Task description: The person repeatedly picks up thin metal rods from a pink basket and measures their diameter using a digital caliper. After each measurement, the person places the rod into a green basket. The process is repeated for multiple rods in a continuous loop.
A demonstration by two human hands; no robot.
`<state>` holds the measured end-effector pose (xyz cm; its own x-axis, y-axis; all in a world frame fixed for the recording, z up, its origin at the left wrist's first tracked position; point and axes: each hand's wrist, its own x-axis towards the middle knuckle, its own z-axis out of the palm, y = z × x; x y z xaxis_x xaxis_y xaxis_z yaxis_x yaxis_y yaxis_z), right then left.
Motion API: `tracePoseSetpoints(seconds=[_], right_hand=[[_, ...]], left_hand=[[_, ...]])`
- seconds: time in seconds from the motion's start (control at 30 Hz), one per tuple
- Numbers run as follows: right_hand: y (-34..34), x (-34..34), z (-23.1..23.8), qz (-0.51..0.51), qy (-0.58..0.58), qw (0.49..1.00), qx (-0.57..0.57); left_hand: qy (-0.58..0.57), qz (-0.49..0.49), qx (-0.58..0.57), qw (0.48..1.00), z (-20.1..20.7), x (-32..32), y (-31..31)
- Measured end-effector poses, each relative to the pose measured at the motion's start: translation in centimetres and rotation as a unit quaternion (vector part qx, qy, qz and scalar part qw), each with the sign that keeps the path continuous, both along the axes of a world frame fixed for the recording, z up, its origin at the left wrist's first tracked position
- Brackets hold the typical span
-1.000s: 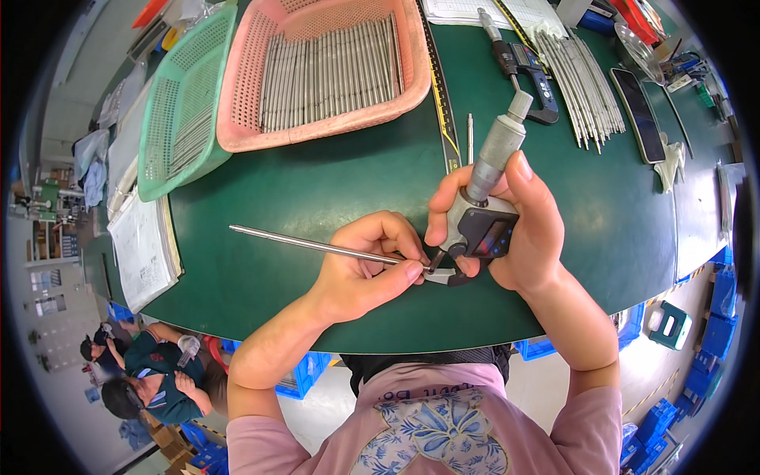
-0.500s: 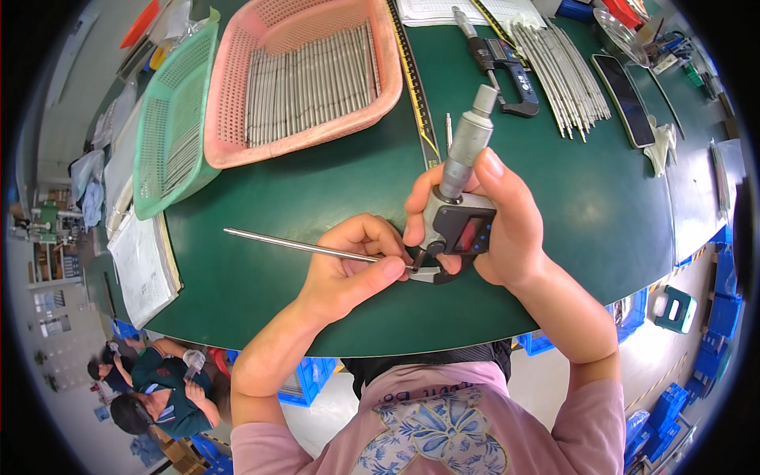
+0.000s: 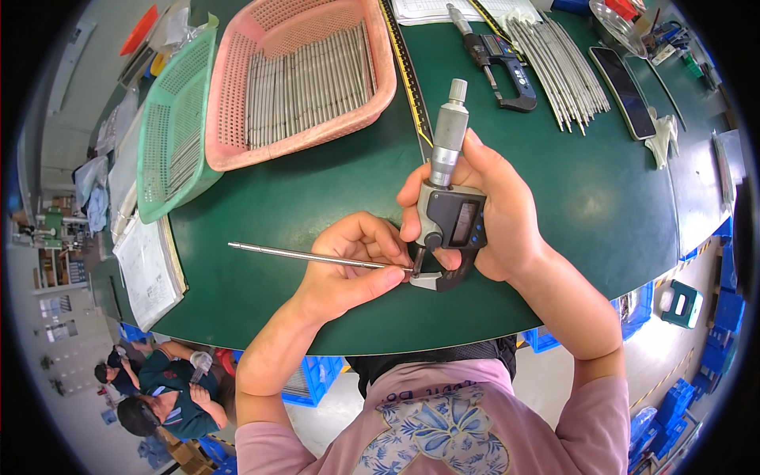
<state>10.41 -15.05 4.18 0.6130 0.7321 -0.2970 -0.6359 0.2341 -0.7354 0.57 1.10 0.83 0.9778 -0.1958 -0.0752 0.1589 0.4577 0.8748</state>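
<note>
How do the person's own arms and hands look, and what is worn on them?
Both the left hand and the right hand are bare: no gloves, rings or watch visible. The forearms are uncovered too. Short pink sleeves of a pink floral-print shirt begin near the elbows.

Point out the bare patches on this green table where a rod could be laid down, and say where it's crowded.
Bare green table lies between the pink basket and the left hand, which pinches a thin rod. Another free patch sits right of the right hand holding the micrometer, below the phone. The far edge is crowded: caliper, loose rods, green basket.
</note>
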Motion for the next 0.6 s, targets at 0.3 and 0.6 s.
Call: tracePoseSetpoints(seconds=[0.3, 0.6], right_hand=[[-0.04, 0.12, -0.41, 0.005, 0.022, 1.000, 0.001], [0.05, 0.14, -0.50, 0.014, 0.026, 1.000, -0.004]], left_hand=[[-0.016, -0.012, -0.005, 1.000, -0.10, -0.08, -0.09], [-0.025, -0.017, 0.012, 0.999, -0.40, -0.11, -0.02]])
